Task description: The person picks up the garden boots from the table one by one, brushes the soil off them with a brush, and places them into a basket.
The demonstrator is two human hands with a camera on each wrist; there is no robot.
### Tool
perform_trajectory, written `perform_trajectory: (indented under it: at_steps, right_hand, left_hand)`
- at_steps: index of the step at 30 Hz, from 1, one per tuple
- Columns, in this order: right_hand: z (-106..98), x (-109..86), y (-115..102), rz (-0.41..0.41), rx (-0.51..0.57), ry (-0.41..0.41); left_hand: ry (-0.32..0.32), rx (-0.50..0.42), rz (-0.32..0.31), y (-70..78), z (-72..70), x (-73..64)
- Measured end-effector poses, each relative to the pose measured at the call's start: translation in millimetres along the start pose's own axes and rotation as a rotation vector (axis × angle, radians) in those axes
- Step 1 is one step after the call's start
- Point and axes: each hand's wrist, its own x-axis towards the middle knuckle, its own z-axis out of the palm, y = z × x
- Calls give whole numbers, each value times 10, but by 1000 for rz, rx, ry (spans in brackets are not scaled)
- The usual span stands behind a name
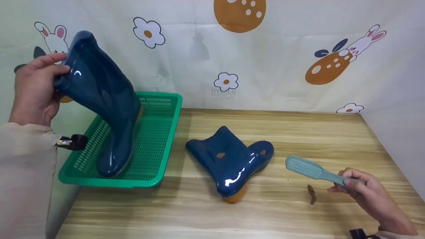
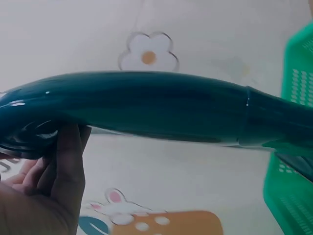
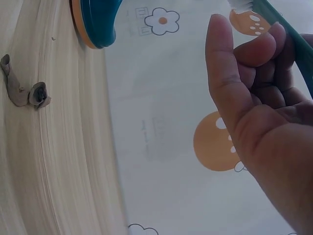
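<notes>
Left hand (image 1: 36, 86) pinches the glossy boot (image 1: 103, 89) at nine o'clock, best done firmly; right hand (image 1: 367, 194) grips the brush (image 1: 313, 170), four o'clock.

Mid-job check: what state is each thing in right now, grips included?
Held boot: tilted, toe down; contact with basket unclear.
Basket: open-topped, partly hidden by that boot.
Other boot: lying on the table, two brown spots showing.
Brush: held by its handle, apart from both boots.
Brown scrap: curled, on the table.
Left grip: pinching the held boot's top.
Right grip: holding the brush.
</notes>
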Motion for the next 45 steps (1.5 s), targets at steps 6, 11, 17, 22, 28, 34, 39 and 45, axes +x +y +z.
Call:
perform_trajectory:
  at_steps: [6, 11, 17, 22, 28, 34, 39, 45]
  right_hand:
    - [-9, -21, 6, -1, -1, 4]
    - [-10, -21, -5, 16, -26, 19]
    - [-17, -29, 3, 19, -12, 25]
    - [-26, -23, 7, 30, -1, 5]
    - [-19, -53, 19, 39, -24, 37]
    - [-14, -71, 9, 45, -33, 56]
    - [6, -51, 11, 39, -76, 60]
    - [8, -22, 24, 26, -18, 18]
  left_hand:
    - [-20, 65, -11, -120, -38, 45]
    - [-33, 134, -13, -216, -74, 91]
    - [-84, 164, -105, -279, -165, 176]
    - [-104, 168, -141, -336, -229, 231]
    - [-118, 217, -176, -431, -211, 233]
    - [-109, 215, -165, -512, -220, 197]
    - [-100, 220, -130, -530, -223, 168]
    - [-134, 244, -99, -513, -182, 124]
